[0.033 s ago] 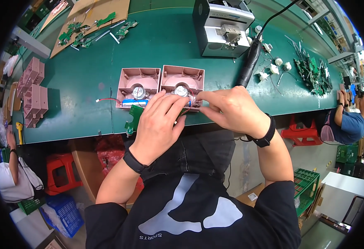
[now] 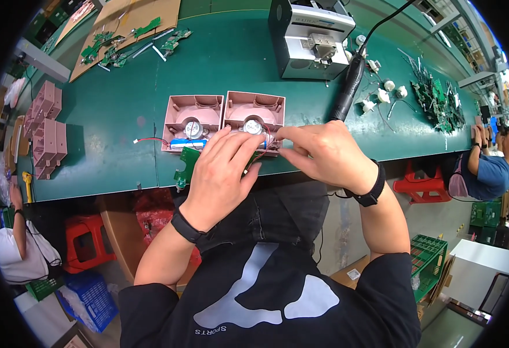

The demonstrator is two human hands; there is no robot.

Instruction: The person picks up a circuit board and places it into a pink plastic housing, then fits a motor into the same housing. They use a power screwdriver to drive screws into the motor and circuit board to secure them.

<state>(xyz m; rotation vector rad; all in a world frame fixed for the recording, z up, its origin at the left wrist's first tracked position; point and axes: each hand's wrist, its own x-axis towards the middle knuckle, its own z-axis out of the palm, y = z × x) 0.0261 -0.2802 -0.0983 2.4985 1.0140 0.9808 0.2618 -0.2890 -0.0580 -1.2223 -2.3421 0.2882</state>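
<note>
Two pink plastic housings, a left one (image 2: 171, 119) and a right one (image 2: 280, 110), stand side by side with their hollow sides up. Each holds a round silvery motor; the left motor (image 2: 193, 129) sits above a blue battery (image 2: 186, 143) with a red lead. My left hand (image 2: 217, 177) curls over the near edge of the right housing, its fingers closed; what they grip is hidden. A green circuit board (image 2: 186, 165) sticks out beside that hand. At the right housing's near right corner, my right hand (image 2: 327, 153) pinches thumb and forefinger beside thin red wires (image 2: 271, 142).
A grey-black machine (image 2: 315, 46) stands at the back, with a black corded tool (image 2: 350, 87) beside it. White-capped parts (image 2: 385, 95) and a heap of green boards (image 2: 440, 101) lie right. More pink housings (image 2: 49, 139) stand left. Other people work at both sides.
</note>
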